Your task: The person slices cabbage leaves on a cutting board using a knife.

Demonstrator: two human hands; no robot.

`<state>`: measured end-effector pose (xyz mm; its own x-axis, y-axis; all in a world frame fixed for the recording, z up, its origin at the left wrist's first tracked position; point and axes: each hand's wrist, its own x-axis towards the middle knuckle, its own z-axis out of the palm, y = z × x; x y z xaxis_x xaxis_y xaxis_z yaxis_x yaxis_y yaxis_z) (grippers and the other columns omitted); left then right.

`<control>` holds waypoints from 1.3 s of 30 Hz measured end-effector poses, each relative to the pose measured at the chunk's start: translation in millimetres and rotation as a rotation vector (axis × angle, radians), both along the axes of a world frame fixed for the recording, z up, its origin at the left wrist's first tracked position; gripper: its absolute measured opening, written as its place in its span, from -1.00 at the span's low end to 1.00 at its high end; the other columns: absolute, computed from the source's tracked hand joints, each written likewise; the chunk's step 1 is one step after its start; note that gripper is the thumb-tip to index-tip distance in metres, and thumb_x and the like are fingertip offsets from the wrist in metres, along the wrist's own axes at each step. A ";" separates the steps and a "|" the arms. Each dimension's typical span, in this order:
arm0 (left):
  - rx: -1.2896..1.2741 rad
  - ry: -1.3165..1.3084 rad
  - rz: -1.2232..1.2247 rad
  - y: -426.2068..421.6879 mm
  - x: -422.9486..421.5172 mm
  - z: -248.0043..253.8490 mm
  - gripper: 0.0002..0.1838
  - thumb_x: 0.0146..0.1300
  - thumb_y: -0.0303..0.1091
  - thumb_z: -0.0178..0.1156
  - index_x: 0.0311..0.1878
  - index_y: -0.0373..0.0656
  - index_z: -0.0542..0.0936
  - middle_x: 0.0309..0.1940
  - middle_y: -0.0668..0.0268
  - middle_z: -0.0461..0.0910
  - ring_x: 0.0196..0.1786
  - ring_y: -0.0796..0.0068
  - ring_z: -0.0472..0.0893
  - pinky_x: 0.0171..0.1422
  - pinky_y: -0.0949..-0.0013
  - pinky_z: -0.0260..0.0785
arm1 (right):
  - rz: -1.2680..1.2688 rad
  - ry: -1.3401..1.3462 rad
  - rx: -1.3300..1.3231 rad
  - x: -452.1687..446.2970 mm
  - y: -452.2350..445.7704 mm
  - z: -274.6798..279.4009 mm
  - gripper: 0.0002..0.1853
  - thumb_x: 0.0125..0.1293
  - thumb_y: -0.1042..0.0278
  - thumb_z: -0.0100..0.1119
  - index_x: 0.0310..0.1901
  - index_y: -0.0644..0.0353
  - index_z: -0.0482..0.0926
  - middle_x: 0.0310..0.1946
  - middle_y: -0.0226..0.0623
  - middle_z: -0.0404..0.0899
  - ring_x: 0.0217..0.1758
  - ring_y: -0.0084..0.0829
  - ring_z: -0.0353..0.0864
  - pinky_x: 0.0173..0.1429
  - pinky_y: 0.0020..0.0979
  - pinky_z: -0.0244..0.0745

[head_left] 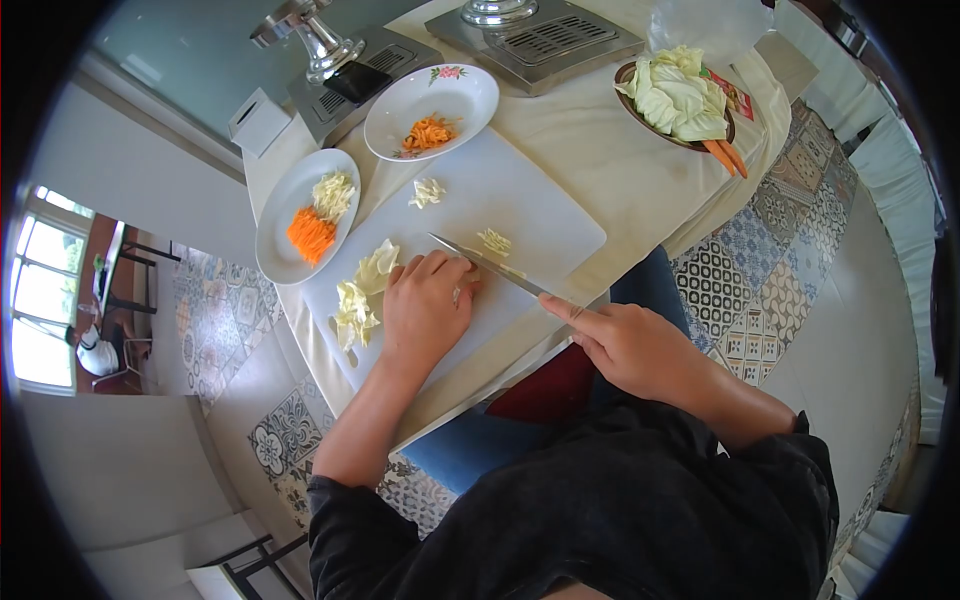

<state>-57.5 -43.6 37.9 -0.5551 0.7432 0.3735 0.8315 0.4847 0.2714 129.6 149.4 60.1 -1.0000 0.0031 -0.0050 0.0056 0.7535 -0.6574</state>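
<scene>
My right hand (pixel 632 348) grips a knife (pixel 490 264), its forefinger stretched along the top of the blade. The blade lies just beside the fingertips of my left hand (pixel 430 303), which are curled down on the white cutting board (pixel 560 215). They press on a piece of cabbage that is mostly hidden under them. Fine cabbage shreds (pixel 494 241) lie on the blade's far side. Cut cabbage leaves (pixel 360 300) rest left of my left hand, and a small heap of pale pieces (pixel 427 192) sits farther up the board.
An oval plate (pixel 272 235) holds shredded carrot (pixel 311 235) and shredded cabbage (pixel 333 195). A flowered bowl (pixel 480 100) contains orange shreds (pixel 430 132). At the far right, a brown-rimmed dish (pixel 640 112) bears cabbage (pixel 680 95) and carrots (pixel 726 157). Metal appliances (pixel 545 40) stand behind.
</scene>
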 end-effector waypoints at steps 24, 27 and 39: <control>0.065 -0.220 -0.132 -2.0 -3.6 0.5 -0.79 0.09 -0.63 0.29 -0.16 -0.26 0.67 -0.26 0.15 0.59 -0.10 0.04 0.61 0.03 0.07 0.49 | -0.025 -0.041 -0.057 -3.2 0.2 0.3 -0.42 0.44 0.36 0.06 0.49 -0.09 0.36 -0.42 0.09 0.60 -0.34 0.07 0.63 -0.17 0.01 0.52; 0.041 -0.228 -0.118 -3.0 -3.3 0.6 -0.77 0.08 -0.64 0.29 -0.15 -0.26 0.67 -0.23 0.15 0.58 -0.08 0.05 0.60 0.02 0.08 0.50 | -0.028 -0.062 -0.052 -2.7 -0.6 0.5 -0.42 0.44 0.35 0.06 0.49 -0.10 0.37 -0.42 0.09 0.60 -0.34 0.07 0.63 -0.17 0.01 0.52; 0.109 -0.095 -0.163 4.5 -2.7 -14.0 -0.80 0.11 -0.62 0.28 -0.16 -0.28 0.64 -0.22 0.13 0.57 -0.09 0.02 0.58 0.04 0.07 0.49 | -0.034 -0.043 -0.112 -5.2 4.1 2.7 -0.41 0.43 0.37 0.05 0.49 -0.08 0.36 -0.42 0.10 0.61 -0.35 0.10 0.63 -0.19 0.00 0.51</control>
